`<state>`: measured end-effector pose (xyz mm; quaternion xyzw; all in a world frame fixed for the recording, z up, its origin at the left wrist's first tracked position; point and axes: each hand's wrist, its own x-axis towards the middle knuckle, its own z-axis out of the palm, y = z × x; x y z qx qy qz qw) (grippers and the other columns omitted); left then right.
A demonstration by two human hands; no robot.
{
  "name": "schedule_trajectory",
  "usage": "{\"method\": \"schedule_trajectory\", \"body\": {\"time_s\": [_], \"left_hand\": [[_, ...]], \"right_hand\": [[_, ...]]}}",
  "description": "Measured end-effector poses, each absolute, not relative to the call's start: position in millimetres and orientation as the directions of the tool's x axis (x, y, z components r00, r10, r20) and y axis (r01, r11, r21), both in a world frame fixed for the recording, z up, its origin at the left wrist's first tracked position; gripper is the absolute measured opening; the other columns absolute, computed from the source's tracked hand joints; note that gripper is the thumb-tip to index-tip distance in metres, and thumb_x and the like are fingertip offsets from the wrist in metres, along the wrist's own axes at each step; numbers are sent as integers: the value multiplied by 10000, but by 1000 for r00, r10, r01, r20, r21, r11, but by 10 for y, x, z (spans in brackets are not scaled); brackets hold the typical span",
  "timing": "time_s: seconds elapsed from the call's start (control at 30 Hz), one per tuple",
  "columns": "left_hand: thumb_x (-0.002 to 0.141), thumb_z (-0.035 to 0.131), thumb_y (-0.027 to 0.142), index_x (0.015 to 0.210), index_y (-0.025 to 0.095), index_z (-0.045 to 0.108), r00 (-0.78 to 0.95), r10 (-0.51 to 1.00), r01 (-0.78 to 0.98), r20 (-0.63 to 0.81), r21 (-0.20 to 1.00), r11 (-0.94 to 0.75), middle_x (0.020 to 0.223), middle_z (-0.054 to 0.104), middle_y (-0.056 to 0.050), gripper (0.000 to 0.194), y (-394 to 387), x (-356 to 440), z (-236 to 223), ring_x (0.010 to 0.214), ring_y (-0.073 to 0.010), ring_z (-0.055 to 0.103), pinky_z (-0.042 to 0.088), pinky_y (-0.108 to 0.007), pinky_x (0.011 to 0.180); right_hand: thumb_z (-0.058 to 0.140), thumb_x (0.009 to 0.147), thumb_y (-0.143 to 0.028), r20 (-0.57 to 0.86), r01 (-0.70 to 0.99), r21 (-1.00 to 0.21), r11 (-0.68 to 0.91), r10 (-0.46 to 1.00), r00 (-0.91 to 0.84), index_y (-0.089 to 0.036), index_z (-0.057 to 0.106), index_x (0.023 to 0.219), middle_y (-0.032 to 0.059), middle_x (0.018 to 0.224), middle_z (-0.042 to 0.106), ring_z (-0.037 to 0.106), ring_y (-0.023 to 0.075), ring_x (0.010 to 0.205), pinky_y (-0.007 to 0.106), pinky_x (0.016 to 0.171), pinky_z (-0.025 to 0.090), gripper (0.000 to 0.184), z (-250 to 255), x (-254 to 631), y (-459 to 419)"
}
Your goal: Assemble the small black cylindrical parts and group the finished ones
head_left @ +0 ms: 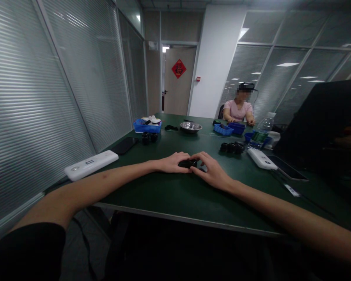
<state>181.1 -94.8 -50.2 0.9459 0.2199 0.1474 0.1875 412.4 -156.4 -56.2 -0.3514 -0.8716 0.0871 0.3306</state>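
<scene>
The left hand [175,162] is grasping a small black object [186,163] midway along the green worktop [163,195]; the right hand [211,171] is touching its other end, that grip's firmness escaping view!

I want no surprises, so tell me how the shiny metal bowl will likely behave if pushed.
The metal bowl would probably stay stiff, given its metallic sheen. Wide and shallow, it seems likelier to slide on the green tabletop than tip. Its smooth, glossy surface may feel slippery.

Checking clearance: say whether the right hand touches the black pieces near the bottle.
Apart: the head view shows green tabletop between the right hand and black pieces.
</scene>
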Motion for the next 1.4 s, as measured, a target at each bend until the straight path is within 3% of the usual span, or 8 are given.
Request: {"method": "schedule_trajectory", "body": {"time_s": [0.2, 0.47, 0.7, 0.9, 1.4], "left_hand": [[951, 555, 595, 1308, 206, 570, 862, 473, 365, 184, 423, -829, 1255, 607, -93, 528, -962, 1805, -487, 1151, -275, 530, 383, -420, 1009], [950, 569, 569, 1292, 198, 581, 866, 457, 340, 203, 431, -836, 1268, 610, -98, 504, -973, 1810, -476, 1155, -280, 538, 393, -424, 1013], [948, 574, 561, 1276, 189, 579, 859, 470, 364, 204, 402, -840, 1238, 606, -97, 495, -938, 1815, -518, 1156, -279, 533, 382, -430, 1023], [935, 591, 553, 1264, 204, 591, 856, 475, 357, 205, 431, -829, 1234, 612, -88, 480, -949, 1812, -505, 1152, -279, 538, 399, -427, 1018], [937, 602, 548, 1168, 176, 611, 858, 463, 346, 222, 418, -840, 1136, 604, -84, 438, -925, 1815, -527, 1066, -249, 546, 406, -392, 962]], "right_hand": [[601, 932, -209, 517, 542, -353, 763, 642, -567, -251, 606, 1215, 80, 1177, 659, 616, 259, 1050, 442, 899, 543, 286, -538, 4128, -1573], [620, 961, -283, 520, 565, -343, 750, 653, -550, -254, 616, 1187, 91, 1196, 628, 591, 270, 1088, 441, 906, 539, 228, -519, 4107, -1595], [585, 939, -174, 555, 507, -315, 802, 589, -587, -234, 611, 1160, 79, 1127, 664, 604, 251, 1044, 428, 911, 515, 231, -519, 4113, -1585], [614, 932, -183, 553, 513, -333, 791, 605, -573, -240, 607, 1162, 75, 1135, 665, 609, 248, 1047, 426, 913, 512, 237, -543, 4121, -1570], [508, 846, 4, 563, 474, -306, 825, 559, -609, -222, 604, 1227, 100, 1180, 656, 587, 266, 1129, 490, 993, 510, 453, -550, 4106, -1577]]}}
